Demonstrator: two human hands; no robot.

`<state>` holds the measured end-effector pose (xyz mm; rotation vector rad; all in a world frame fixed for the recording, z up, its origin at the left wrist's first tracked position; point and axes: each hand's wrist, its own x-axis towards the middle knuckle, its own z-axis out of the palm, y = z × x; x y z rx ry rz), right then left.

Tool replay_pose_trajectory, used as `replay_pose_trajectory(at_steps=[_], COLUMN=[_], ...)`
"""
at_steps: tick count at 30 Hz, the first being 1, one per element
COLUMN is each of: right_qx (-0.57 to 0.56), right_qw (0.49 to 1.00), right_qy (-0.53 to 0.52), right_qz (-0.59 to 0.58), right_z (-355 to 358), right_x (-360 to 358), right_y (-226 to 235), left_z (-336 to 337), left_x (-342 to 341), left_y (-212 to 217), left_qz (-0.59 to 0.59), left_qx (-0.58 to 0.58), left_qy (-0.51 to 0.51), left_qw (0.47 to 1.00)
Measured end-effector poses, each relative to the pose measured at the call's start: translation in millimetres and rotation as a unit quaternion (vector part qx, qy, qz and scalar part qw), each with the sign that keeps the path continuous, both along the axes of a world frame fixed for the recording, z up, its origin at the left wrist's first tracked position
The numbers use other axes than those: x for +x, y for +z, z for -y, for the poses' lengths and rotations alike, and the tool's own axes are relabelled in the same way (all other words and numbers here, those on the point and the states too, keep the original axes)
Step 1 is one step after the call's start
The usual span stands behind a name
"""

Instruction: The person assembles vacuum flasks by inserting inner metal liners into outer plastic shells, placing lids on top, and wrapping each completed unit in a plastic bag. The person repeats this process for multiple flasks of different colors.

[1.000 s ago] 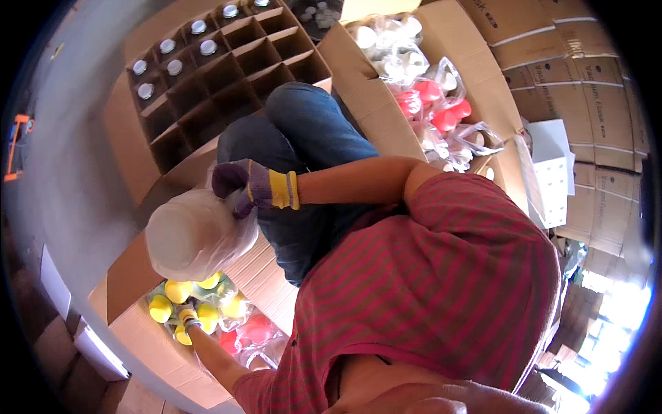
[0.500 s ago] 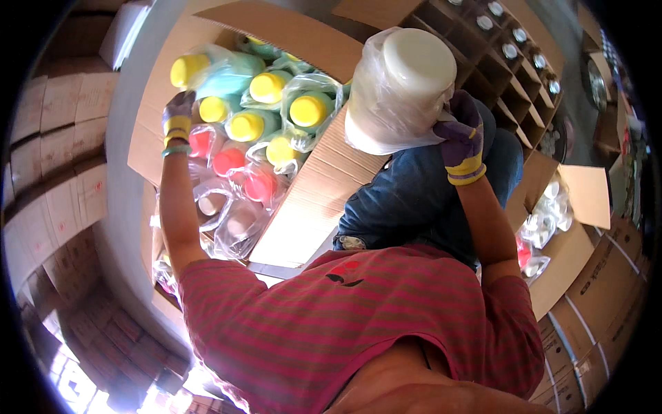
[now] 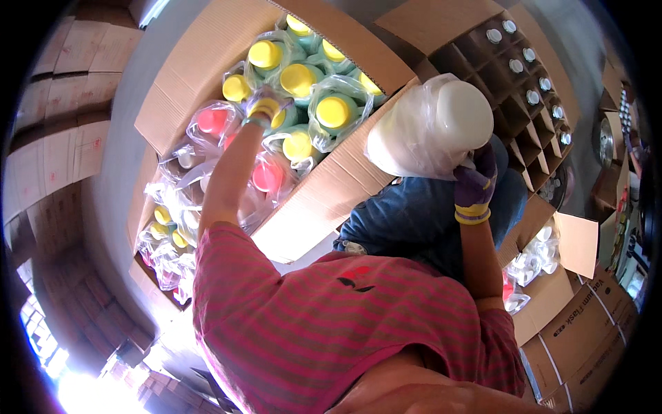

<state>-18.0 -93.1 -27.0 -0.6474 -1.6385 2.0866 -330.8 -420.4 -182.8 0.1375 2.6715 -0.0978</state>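
Observation:
My right hand [image 3: 477,174], in a purple and yellow glove, grips the plastic bag around a large white flask [image 3: 407,134] by its lidded end. The flask lies tilted over my knee. My left hand [image 3: 266,107], gloved too, rests among the yellow-capped flasks [image 3: 298,81] in the big open carton [image 3: 196,76]. It is blurred, so its fingers are hard to make out, and it touches a yellow cap next to it. The teal flasks stand upright in clear bags. Red-capped flasks [image 3: 267,176] stand nearer to me, partly behind my forearm.
A divided carton [image 3: 476,62] with white-topped items in some cells lies at the far right. Below it is an open box [image 3: 572,241] with bagged items. Stacked cartons line the left side, and strapped cartons [image 3: 586,331] lie at the lower right.
My left hand has moved right from the tilted teal flask at the carton's left edge to the middle of the flasks. That flask stands upright now. The white flask has shifted right and nearer.

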Motion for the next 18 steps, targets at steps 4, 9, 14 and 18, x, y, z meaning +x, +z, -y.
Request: replay_pose_trajectory(at_steps=[4, 9, 14, 18], right_qx=[0.034, 0.110, 0.045, -0.033], right_qw=[0.999, 0.993, 0.999, 0.995], right_qy=[0.005, -0.005, 0.023, 0.081], right_qz=[0.036, 0.029, 0.009, -0.042], right_z=[-0.5, 0.9, -0.7, -1.5], right_x=[2.2, 9.4, 7.2, -28.4], right_y=[-0.4, -0.7, 1.3, 12.8], left_z=[6.3, 40.7, 49.8, 67.4], left_x=[-11.4, -4.9, 16.0, 25.7], left_y=[-29.9, 2.0, 115.5, 192.5], left_qz=[-0.054, -0.197, -0.359, -0.383], left_qx=[0.051, 0.077, 0.249, 0.542], left_qy=[-0.027, -0.170, -0.215, 0.028], left_qw=[0.997, 0.962, 0.874, 0.748])
